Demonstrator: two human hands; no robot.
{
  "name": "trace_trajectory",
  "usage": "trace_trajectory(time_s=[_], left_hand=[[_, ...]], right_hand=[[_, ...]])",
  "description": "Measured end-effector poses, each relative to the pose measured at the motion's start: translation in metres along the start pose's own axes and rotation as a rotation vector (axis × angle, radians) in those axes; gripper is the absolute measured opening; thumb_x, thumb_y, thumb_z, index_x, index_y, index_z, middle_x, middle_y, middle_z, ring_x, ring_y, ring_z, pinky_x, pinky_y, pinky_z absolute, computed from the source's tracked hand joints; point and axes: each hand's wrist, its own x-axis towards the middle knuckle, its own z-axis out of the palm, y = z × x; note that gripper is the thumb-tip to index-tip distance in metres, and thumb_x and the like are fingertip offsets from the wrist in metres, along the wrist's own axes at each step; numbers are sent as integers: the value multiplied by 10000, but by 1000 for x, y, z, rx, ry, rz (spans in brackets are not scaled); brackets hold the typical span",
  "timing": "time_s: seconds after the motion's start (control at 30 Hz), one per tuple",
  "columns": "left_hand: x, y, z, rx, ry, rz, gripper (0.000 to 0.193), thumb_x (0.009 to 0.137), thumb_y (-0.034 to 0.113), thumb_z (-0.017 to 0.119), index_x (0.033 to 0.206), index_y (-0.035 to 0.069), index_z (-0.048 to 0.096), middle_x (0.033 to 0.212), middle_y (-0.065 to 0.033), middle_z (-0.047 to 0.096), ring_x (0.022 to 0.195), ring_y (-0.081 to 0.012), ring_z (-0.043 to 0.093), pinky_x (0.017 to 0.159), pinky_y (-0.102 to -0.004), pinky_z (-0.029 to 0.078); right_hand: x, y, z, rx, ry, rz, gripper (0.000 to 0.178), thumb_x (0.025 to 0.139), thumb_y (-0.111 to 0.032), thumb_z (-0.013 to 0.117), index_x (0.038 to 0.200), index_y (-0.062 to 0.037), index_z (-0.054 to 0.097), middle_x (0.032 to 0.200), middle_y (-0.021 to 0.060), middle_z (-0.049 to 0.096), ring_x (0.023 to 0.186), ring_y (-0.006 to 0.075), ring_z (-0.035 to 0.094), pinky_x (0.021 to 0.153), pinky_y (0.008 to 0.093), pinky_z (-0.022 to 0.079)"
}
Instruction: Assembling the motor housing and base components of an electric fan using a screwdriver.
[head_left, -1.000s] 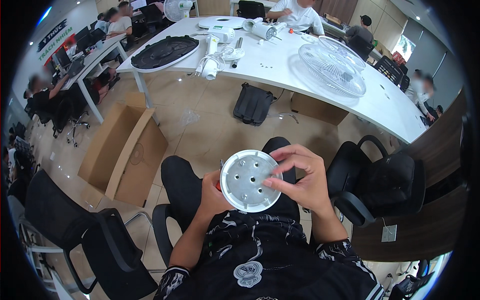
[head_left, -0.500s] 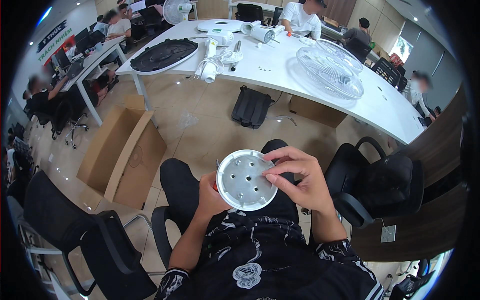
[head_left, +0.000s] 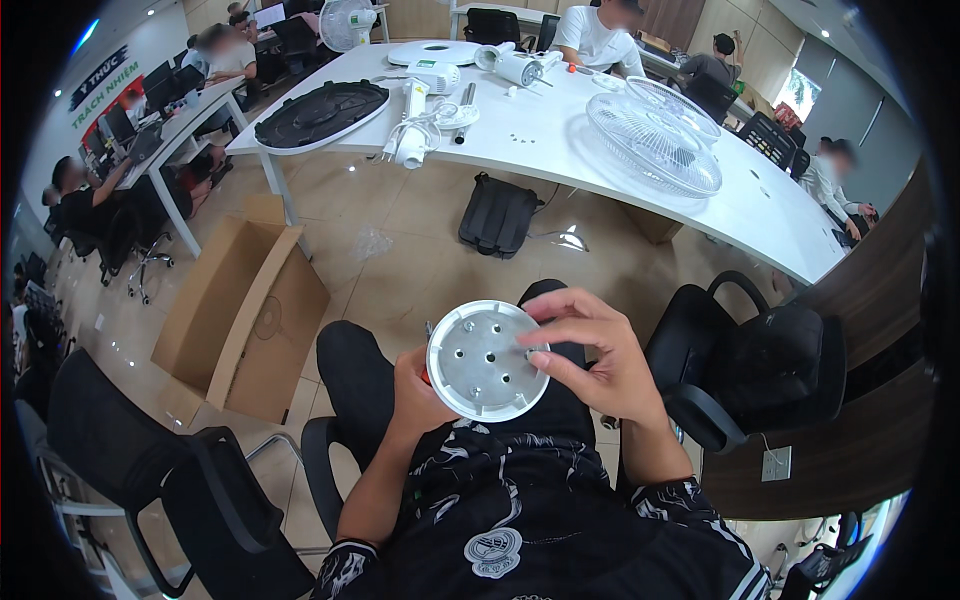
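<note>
A round white fan part, with a grey metal plate with several holes set inside its rim, faces up above my lap. My left hand is closed around its left side, most of the fingers hidden behind it. A bit of orange-red shows beside that hand, and a thin metal tip sticks out above it. Over the right part of the plate, my right hand has thumb and fingertips drawn together near a hole at the rim. Whatever they pinch, if anything, is too small to make out.
Ahead stands a white table with a black-and-white oval base, a white corded fan part and clear fan grilles. An open cardboard box is front left. Black chairs flank me; a black backpack lies ahead.
The fan part sits slightly further left in view. My right fingertips have shifted a little on the plate, with thumb and fingers slightly further apart.
</note>
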Motion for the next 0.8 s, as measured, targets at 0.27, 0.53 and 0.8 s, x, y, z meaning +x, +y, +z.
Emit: trace_trajectory(time_s=[0.27,0.53,0.8], left_hand=[[0,2,2,7,-15,8,477,579,127,929,968,-32,702,883,-64,746,806,-94,682,754,-263,531],[0,4,1,23,-17,4,482,586,121,924,986,-30,701,895,-68,747,824,-105,686,771,-267,530],[-4,-8,-3,60,-60,6,583,564,151,914,1057,-41,670,932,-88,744,847,-130,709,771,-289,560]], right_hand=[[-2,2,-3,-196,-39,5,126,793,-87,800,887,-17,753,1040,120,670,910,224,664,817,328,525],[0,5,-5,-32,-49,38,200,729,-129,858,848,-35,728,993,108,690,900,232,664,791,325,514],[5,0,-4,-97,-16,-12,102,770,-65,811,820,-20,734,998,113,690,887,229,671,781,319,521]])
